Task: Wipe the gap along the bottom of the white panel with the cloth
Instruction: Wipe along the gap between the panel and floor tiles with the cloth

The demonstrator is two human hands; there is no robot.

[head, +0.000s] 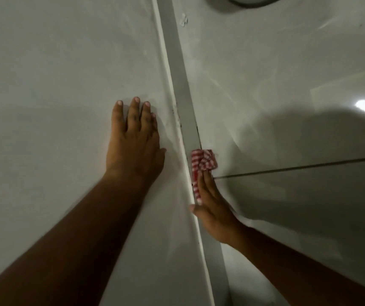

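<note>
The white panel [55,85] fills the left half of the view. Its bottom edge runs from top centre down to the lower right. A grey gap strip [182,91] lies between that edge and the glossy floor tiles. My left hand [135,142] rests flat on the panel, fingers spread, holding nothing. My right hand [210,204] presses a red-and-white checked cloth [202,163] into the gap at the panel's edge. The cloth bunches out beyond my fingertips, and part of it is hidden under my fingers.
Glossy grey floor tiles [287,74] with a dark grout line [298,165] lie to the right, reflecting a bright light [362,105]. A dark curved object [250,1] sits at the top edge. Dark specks mark the gap just above the cloth.
</note>
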